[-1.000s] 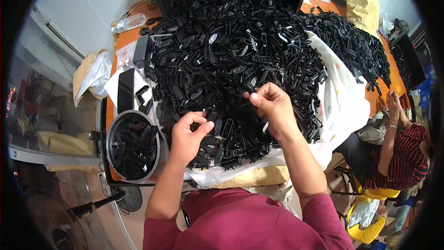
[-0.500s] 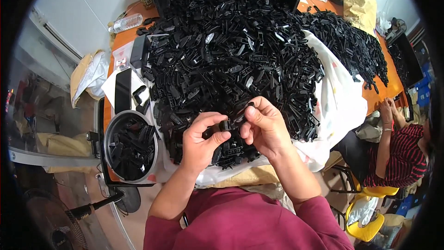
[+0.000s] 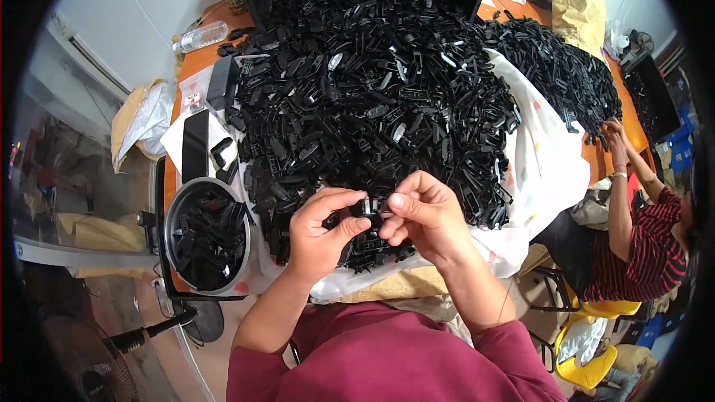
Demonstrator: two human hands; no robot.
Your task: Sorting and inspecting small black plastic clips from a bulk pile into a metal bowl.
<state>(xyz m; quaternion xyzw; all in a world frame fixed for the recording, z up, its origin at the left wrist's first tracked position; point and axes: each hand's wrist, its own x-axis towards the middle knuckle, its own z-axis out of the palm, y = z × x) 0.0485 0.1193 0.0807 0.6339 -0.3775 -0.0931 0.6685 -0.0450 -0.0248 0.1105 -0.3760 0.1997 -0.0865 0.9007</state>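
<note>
Over the near edge of a large pile of black plastic parts (image 3: 357,104), my two hands are close together. Between the thumb and forefinger of my left hand (image 3: 319,232) is a small black plastic part (image 3: 367,206) with a bright glint on it. My right hand (image 3: 426,217) is closed in a pinch just to its right, on a small dark piece (image 3: 385,207) that touches or nearly touches the part. Fingertips hide most of both, so their exact shape does not show.
At left stands a round metal bowl (image 3: 171,242) of black parts, with a black phone (image 3: 196,141) behind it. A clear bottle (image 3: 201,36) lies farther back. White sheeting (image 3: 551,156) edges the pile. On the right, a co-worker in a striped shirt (image 3: 644,246) reaches to another pile (image 3: 551,67).
My right hand has come down and left, bringing its piece against or beside the part in my left hand. The co-worker's hands have moved up to the right-hand pile.
</note>
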